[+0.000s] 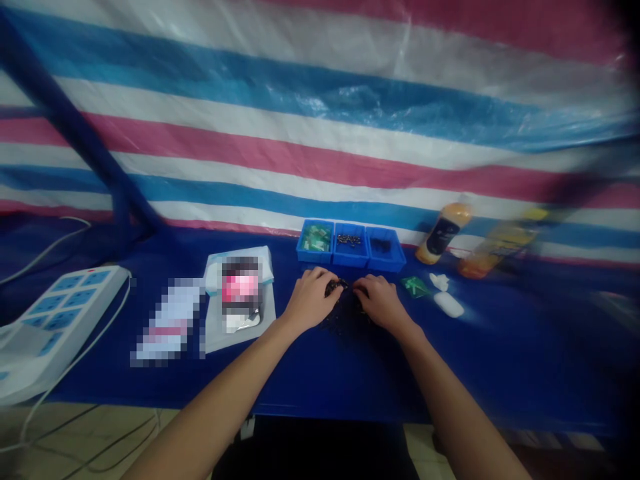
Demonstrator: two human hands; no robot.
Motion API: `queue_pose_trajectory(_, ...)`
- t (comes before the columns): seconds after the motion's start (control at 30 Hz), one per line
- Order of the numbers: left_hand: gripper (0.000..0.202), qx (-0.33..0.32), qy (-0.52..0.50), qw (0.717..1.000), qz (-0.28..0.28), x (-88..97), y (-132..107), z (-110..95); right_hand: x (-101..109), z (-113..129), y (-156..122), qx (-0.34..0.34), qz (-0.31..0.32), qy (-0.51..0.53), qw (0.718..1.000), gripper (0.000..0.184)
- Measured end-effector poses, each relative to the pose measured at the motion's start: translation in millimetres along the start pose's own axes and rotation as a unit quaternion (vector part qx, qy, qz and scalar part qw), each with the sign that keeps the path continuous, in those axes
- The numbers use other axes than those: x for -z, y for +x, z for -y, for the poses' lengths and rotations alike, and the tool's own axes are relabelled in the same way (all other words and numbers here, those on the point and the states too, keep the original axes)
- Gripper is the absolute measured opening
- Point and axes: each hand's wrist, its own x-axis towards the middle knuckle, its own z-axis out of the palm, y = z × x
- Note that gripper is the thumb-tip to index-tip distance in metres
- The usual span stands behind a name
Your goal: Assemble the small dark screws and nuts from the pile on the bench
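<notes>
Both of my hands rest on a small pile of black parts (345, 313) on the blue tablecloth. My left hand (311, 298) has its fingers curled and pinches a small black piece at the pile's top left. My right hand (383, 300) curls over the pile's right side; what its fingers hold is hidden. Just behind the hands stand three joined blue bins (350, 248) with green, dark metal and black small parts.
A green part (414, 286) and white pieces (448, 303) lie right of my hands. Two orange bottles (444, 233) lie further right. A white power strip (47, 320) sits at the left edge, with flat packets (240, 293) beside it. A striped tarp hangs behind.
</notes>
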Motion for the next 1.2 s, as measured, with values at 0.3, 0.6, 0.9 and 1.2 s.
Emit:
queue_pose_trajectory(0.3, 0.024, 0.003, -0.005, 1.0, 0.006, 2.5, -0.3, -1.7, -1.6, -5.3, 0.9, 0.028, 0.0, 0.037, 0.999, 0.015)
queue_pose_trajectory(0.6, 0.024, -0.003, -0.013, 1.0, -0.001, 1.5, 0.2, -0.5, -1.0, -7.2, 1.0, 0.02, -0.011, 0.027, 0.999, 0.02)
queue_pose_trajectory(0.9, 0.023, -0.005, -0.016, 1.0, -0.006, 1.1, 0.3, -0.4, -1.5, -6.8, 1.6, 0.004, -0.019, 0.025, 1.0, 0.017)
queue_pose_trajectory(1.2, 0.028, -0.011, -0.026, 0.999, -0.016, 4.6, 2.3, -2.8, -0.1, 0.7, 3.3, 0.081, -0.095, 0.206, 0.97, 0.015)
